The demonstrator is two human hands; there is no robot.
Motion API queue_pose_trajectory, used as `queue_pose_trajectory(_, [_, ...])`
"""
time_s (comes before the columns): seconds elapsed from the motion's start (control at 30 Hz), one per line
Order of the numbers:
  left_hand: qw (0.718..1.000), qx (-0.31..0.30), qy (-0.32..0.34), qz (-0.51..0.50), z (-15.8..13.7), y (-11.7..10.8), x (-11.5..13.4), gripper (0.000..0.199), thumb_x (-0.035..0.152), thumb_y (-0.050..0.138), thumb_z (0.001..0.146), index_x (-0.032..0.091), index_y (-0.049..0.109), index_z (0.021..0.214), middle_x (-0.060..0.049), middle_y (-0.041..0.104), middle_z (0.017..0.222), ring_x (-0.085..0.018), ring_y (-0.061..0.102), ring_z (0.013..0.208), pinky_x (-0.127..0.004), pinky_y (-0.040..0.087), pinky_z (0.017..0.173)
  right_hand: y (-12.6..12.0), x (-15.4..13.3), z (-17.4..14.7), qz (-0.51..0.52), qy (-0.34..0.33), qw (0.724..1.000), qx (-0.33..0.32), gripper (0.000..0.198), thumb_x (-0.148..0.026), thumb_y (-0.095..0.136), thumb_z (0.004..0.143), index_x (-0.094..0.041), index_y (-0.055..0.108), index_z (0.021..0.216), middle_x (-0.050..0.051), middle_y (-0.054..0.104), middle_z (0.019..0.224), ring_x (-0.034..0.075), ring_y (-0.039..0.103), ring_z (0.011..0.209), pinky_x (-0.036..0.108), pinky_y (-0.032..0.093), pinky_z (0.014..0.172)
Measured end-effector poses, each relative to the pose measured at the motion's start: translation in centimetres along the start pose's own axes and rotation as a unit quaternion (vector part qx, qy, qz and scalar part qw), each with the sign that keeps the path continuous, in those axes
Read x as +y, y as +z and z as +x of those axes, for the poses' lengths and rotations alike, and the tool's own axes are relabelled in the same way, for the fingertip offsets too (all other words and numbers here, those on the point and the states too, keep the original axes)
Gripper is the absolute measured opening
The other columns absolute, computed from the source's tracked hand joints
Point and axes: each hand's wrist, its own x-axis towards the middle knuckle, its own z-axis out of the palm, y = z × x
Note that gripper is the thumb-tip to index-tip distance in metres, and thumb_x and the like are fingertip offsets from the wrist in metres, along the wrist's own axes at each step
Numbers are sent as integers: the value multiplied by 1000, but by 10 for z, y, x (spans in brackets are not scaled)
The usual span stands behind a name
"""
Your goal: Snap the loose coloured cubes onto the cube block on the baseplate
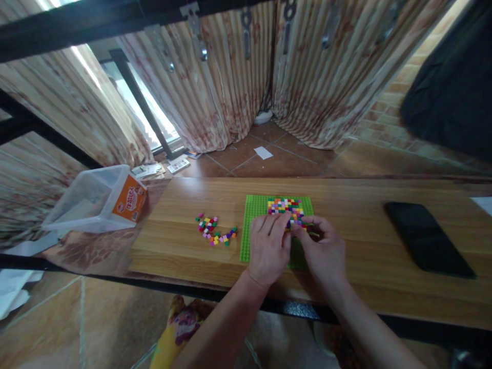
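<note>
A green studded baseplate lies on the wooden table, with a dense block of small multicoloured bricks on its upper right part. My left hand rests over the middle of the plate, fingers bent and close together, tips at the lower edge of the bricks. From the right, my right hand reaches in with thumb and forefinger closing at the same edge. Whatever sits between the fingertips of either hand is too small and too covered to name. Loose small bricks are scattered left of the plate.
A black tablet or large phone lies on the right of the wooden table. Beyond the table's left end stands a clear plastic box with an orange label. A black metal bar with hanging clips crosses above, before striped curtains.
</note>
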Motion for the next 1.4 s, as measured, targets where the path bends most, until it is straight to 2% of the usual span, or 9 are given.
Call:
queue_pose_trajectory(0.4, [997, -60, -52, -15, 0, 0, 3, 41, 21, 58, 94, 17, 57, 135, -9, 71, 122, -25, 61, 111, -41, 50, 99, -1, -1, 2, -46, 3, 999, 6, 39, -54, 74, 70, -20, 73, 90, 7, 73, 86, 21, 65, 71, 36, 50, 68])
queue_pose_trajectory(0.53, [995, -55, -72, -36, 3, -9, 3, 45, 19, 60, 92, 18, 55, 136, -10, 69, 126, -24, 61, 115, -41, 50, 101, -3, 1, 3, -52, 4, 999, 1, 40, -55, 75, 70, -21, 74, 91, 7, 74, 87, 20, 66, 70, 35, 51, 67])
queue_pose_trajectory(0.63, [991, -36, -123, -44, 8, -25, -11, 42, 11, 59, 87, 18, 59, 129, -10, 70, 122, -24, 62, 115, -40, 50, 103, -4, 4, 2, -11, 14, 1000, -13, 42, -55, 78, 69, -21, 75, 93, 5, 75, 85, 20, 67, 70, 33, 52, 64])
queue_pose_trajectory(0.7, [980, -51, -194, -20, 13, -40, -28, 34, 10, 59, 85, 18, 65, 117, -9, 72, 113, -24, 64, 109, -40, 51, 100, -6, 6, 1, 12, 13, 1000, -17, 41, -55, 79, 70, -22, 76, 95, 5, 76, 88, 19, 69, 73, 32, 53, 66])
queue_pose_trajectory(0.8, [949, -153, -275, 13, 17, -62, -54, 14, 12, 62, 84, 17, 69, 95, -7, 74, 96, -22, 68, 93, -36, 53, 90, -8, 8, 0, 27, -6, 1000, 1, 37, -54, 76, 75, -22, 77, 94, 4, 76, 93, 19, 69, 78, 31, 53, 69])
queue_pose_trajectory(0.83, [939, -201, -278, 30, 17, -68, -60, 10, 13, 61, 84, 18, 69, 88, -6, 74, 91, -21, 68, 90, -35, 52, 88, -9, 9, 1, 30, -12, 999, 10, 35, -53, 75, 76, -22, 76, 92, 4, 75, 91, 19, 69, 78, 31, 53, 70])
queue_pose_trajectory(0.93, [920, -254, -278, 105, 16, -79, -67, 9, 17, 64, 84, 19, 67, 76, -5, 73, 83, -21, 67, 85, -35, 51, 86, -11, 9, 4, 24, -23, 999, 30, 30, -51, 73, 79, -22, 75, 90, 3, 75, 86, 19, 68, 76, 32, 52, 70])
queue_pose_trajectory(1.27, [912, -276, -249, 174, 16, -78, -61, 17, 8, 59, 83, 19, 67, 72, -7, 72, 79, -24, 67, 84, -38, 50, 85, -14, 2, 10, 45, -5, 998, 52, 27, -45, 73, 76, -19, 75, 86, 4, 75, 81, 19, 68, 72, 32, 53, 69])
queue_pose_trajectory(1.4, [929, -235, -238, 158, 20, -79, -64, 16, 9, 57, 87, 18, 66, 78, -8, 72, 84, -25, 67, 87, -39, 50, 86, -15, 1, 13, 69, -3, 996, 63, 27, -44, 74, 76, -19, 74, 85, 4, 74, 79, 18, 67, 70, 32, 54, 67])
